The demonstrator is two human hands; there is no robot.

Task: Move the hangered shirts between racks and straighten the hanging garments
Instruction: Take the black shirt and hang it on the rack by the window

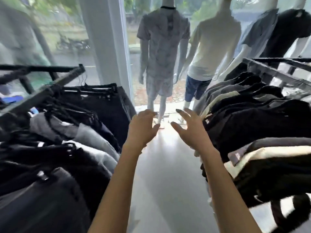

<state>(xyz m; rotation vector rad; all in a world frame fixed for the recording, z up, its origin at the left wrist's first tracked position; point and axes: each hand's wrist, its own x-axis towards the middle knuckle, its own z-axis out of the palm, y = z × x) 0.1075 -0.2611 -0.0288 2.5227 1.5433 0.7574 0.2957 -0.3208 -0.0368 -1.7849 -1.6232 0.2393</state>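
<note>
Head-cam view, blurred w/ motion, looking down an aisle of grey floor [159, 165] in a clothes shop. Both bare arms reach fwd over the aisle. Left hand [143, 130] and right hand [190, 130] hover side by side mid-aisle, palms facing each other, fingers spread and loosely bent, holding nothing and touching no garment. Left of the aisle: left rack [50, 88], a dark rail hung w/ black and grey shirts [80, 137] on hangers, bunched and uneven. Right of the aisle: right rack [269, 73] w/ black, grey and cream shirts [252, 118], packed close, right hand just beside them. At the aisle's far end, mannequins [161, 47] stand before a window. Progress, as a judgement: no hangered shirt is in hand, both racks look untidy, so moving and straightening mostly remain; can't tell how many shirts have been shifted.
</note>
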